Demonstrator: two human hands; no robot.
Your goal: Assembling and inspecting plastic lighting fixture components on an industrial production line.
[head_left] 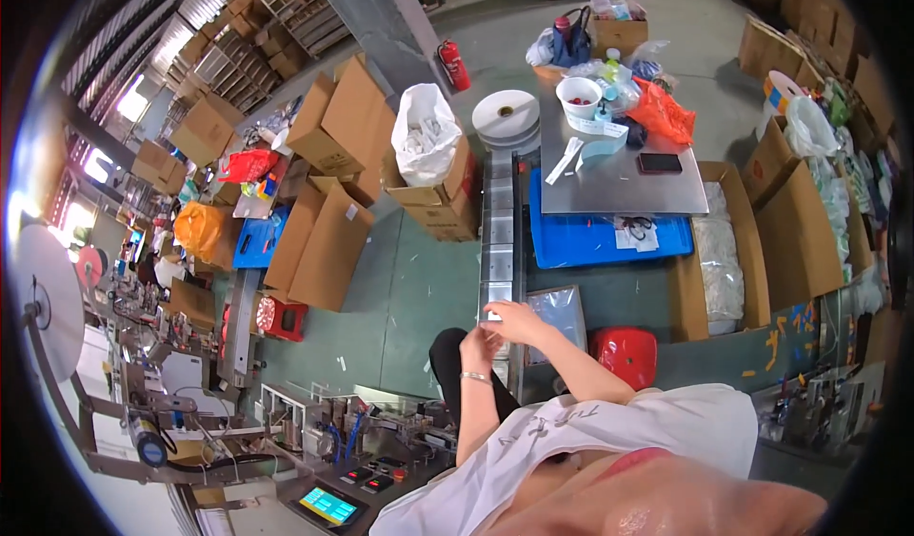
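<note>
My left hand (479,349), with a bracelet at the wrist, is just beside the narrow metal conveyor (498,236), its fingers curled. Close against it, my right hand (519,324) reaches over the near end of the conveyor with its fingertips bent together. A small whitish patch shows at the right fingertips, too small to name. What the left fingers hold, if anything, is hidden. Flat pale pieces lie along the conveyor track. Right of my hands stands a bin with a clear plastic cover (558,315).
A steel table (609,188) with a phone, white tub and orange bag stands right of the conveyor, above a blue tray (562,241). A red stool (624,355) is near my right arm. Machinery with a lit touchscreen (328,506) is at lower left; open cartons (328,241) stand left.
</note>
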